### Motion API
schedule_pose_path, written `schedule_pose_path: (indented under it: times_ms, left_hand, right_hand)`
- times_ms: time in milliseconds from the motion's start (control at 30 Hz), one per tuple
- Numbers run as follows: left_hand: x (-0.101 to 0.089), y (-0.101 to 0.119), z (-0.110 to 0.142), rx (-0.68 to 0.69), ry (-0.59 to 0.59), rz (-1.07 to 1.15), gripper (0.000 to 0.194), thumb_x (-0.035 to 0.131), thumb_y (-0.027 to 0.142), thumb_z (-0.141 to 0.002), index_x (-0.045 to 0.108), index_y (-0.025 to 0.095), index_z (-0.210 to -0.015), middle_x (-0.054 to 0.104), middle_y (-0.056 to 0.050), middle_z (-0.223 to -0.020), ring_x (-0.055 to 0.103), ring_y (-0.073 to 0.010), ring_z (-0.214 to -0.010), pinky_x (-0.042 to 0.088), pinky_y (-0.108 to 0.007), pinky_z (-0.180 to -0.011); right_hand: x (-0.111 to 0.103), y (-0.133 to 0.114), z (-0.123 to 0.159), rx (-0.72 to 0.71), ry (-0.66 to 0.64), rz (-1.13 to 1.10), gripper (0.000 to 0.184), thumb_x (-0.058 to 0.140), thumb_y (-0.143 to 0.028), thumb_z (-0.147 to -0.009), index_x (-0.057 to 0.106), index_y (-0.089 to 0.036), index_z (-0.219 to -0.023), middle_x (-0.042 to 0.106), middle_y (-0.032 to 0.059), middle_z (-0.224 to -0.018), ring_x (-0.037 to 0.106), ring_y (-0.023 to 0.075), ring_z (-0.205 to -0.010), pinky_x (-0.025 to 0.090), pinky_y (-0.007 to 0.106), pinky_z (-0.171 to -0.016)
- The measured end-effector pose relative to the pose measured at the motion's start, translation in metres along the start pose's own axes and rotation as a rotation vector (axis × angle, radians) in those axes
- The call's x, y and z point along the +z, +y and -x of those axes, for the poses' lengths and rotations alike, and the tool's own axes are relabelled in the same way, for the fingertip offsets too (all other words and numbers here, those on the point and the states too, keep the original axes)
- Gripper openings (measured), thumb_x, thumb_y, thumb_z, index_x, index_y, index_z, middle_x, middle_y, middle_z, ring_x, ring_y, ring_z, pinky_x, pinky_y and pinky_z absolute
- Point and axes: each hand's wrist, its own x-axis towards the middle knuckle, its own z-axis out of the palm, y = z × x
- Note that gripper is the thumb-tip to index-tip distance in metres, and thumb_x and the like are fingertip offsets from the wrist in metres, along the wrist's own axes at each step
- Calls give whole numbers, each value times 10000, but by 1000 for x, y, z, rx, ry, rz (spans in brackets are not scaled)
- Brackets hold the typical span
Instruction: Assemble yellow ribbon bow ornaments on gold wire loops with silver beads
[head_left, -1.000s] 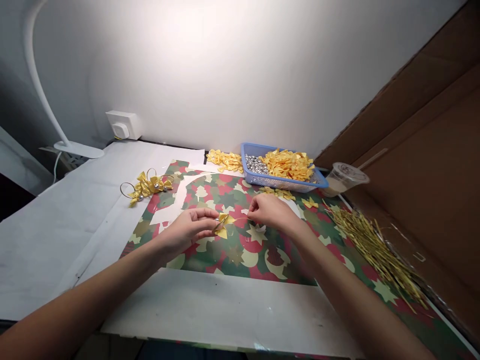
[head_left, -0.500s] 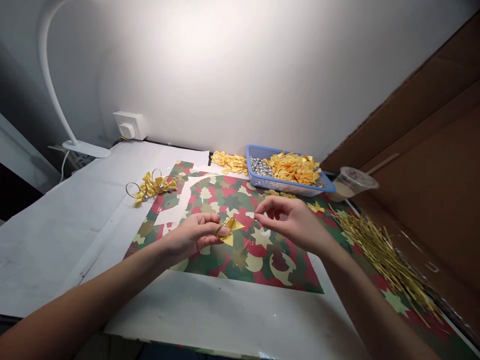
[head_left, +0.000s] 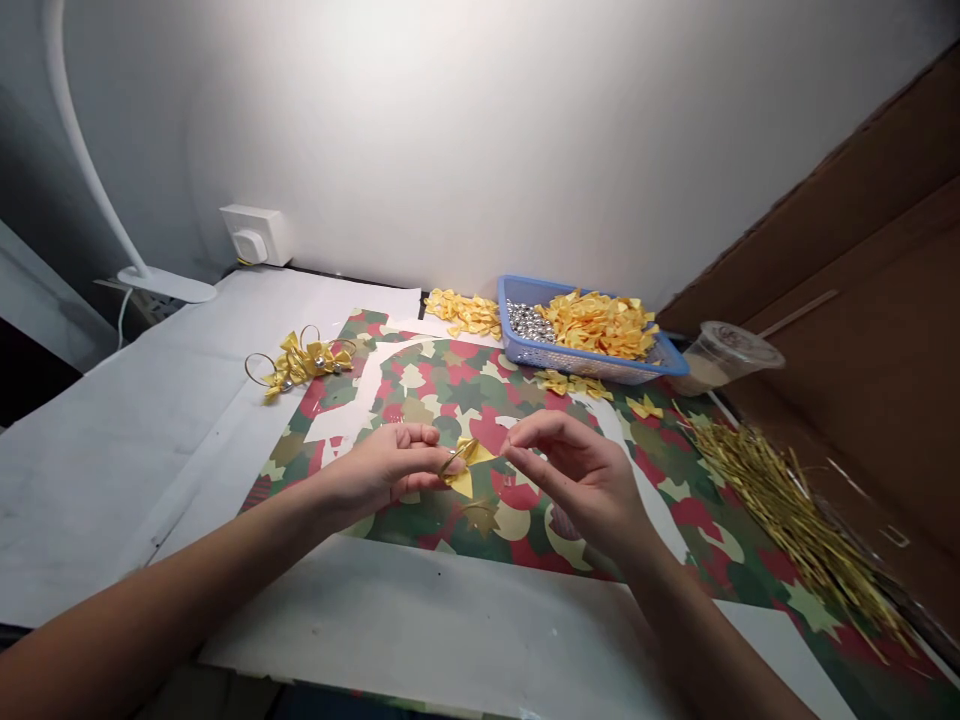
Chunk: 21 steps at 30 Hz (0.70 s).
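Right hand (head_left: 581, 475) is sitting closer to the yellow bow (head_left: 474, 456) than half a second ago; the view itself is shifting slightly too. Left hand (head_left: 397, 465) is pinching the bow and its gold loop (head_left: 451, 460) between thumb and fingers, over the patterned sheet (head_left: 465, 390). Right thumb and forefinger are nearly meeting just beside the bow's tip; cannot tell whether they are touching it or holding a fine strand.

Risk, as judged: a loosening left pinch could be letting the loop twist or the bow slide off; a hard right tug could be bending the loop or creasing the ribbon.

Around: more looped bows (head_left: 304, 363) are lying at left. Beyond the hands, a blue basket (head_left: 559, 362) is holding silver beads (head_left: 529, 322) and a bow heap (head_left: 600, 322); its wall and some loose bows (head_left: 574, 384) are standing between right hand and beads. Plastic cup (head_left: 727, 355) is leaning beside the basket. Gold stems (head_left: 795, 520) are lying at far right, with the right forearm coming between them and the held bow.
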Motion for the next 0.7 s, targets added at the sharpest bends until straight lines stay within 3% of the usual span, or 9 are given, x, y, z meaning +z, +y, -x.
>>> schedule_pose_path:
  times_ms: [200,300,433,700]
  left_hand:
    - [2,-2,0,-77,-57,-31,349,806,173,-584,458,163,-613,518,67,-617,539,-70,-652,450,-213,-671]
    - [2,-3,0,-130,-81,-41,352,805,154,-581,453,163,-585,495,75,-579,550,-74,-658,459,-211,-683]
    - [2,-4,0,-195,-124,-40,303,823,167,-576,525,147,-630,580,42,-665,585,-71,-685,471,-204,-713]
    - [0,-1,0,-156,-127,47,210,781,117,-617,572,134,-625,543,42,-648,551,-77,-663,462,-215,-702]
  right_hand:
    - [3,-2,4,-30,-83,-3,61,611,-191,-863,607,-227,-813,677,35,-914,637,166,-925,513,336,-857]
    - [3,-3,5,-55,-155,-2,67,599,-164,-866,613,-221,-835,693,41,-889,658,169,-845,534,349,-801]
    - [3,-5,4,-89,-175,4,79,602,-144,-856,623,-218,-837,690,38,-831,657,170,-773,549,337,-710]
    - [-4,-12,8,-186,-55,171,153,615,-77,-818,631,-226,-844,652,13,-721,606,154,-654,511,305,-604]
